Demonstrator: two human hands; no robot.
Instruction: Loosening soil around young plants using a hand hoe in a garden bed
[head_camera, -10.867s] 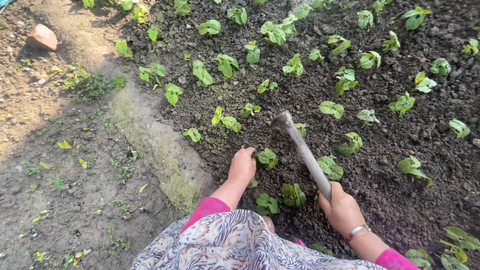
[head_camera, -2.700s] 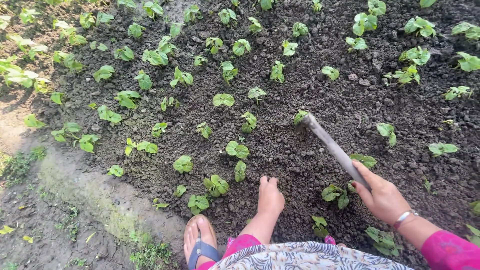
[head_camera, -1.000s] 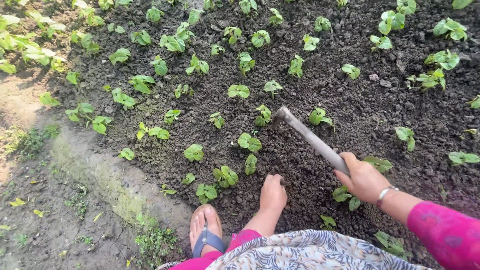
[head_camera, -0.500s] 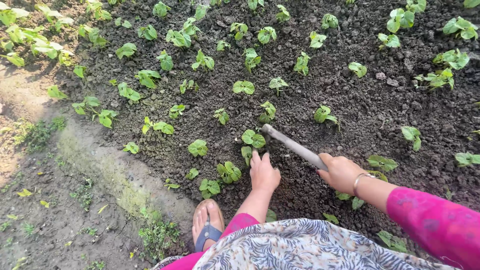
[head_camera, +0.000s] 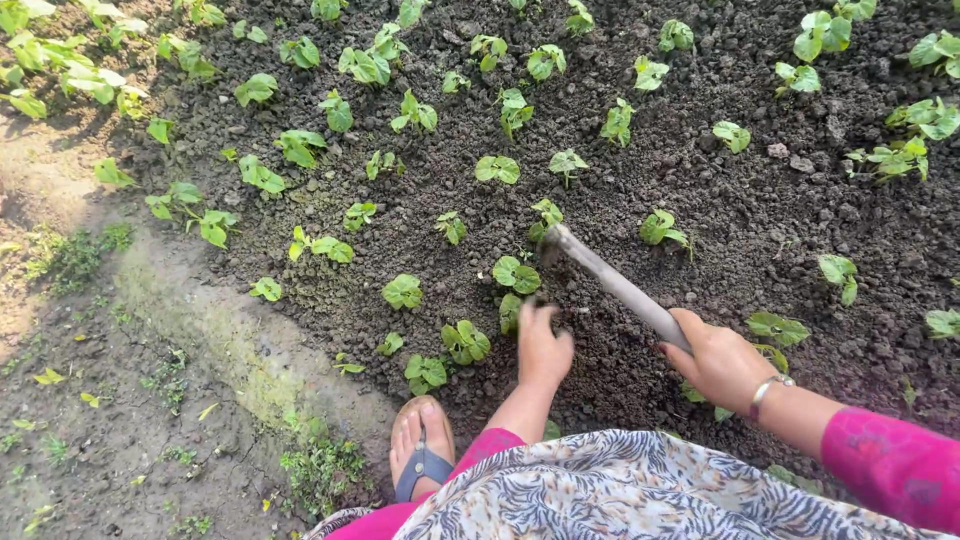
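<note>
Head view: dark soil bed (head_camera: 760, 230), right hand (head_camera: 722, 362) fingers gripping hoe (head_camera: 612, 283), left hand (head_camera: 543, 347) open.

Under me is a bed of dark, crumbly soil (head_camera: 720, 210), lumpy with small clods, filling the middle, right and far part of what I see. Green seedlings (head_camera: 515, 272) stand scattered across it, most with two broad leaves, thicker toward the far left. Along the near left the bed ends at a packed, mossy earth ridge (head_camera: 215, 330). Left of that runs a bare dirt path (head_camera: 90, 440) with small weeds (head_camera: 320, 465) and a few yellow fallen leaves (head_camera: 48, 377). My sandalled foot (head_camera: 422, 450) rests at the ridge's near end.
</note>
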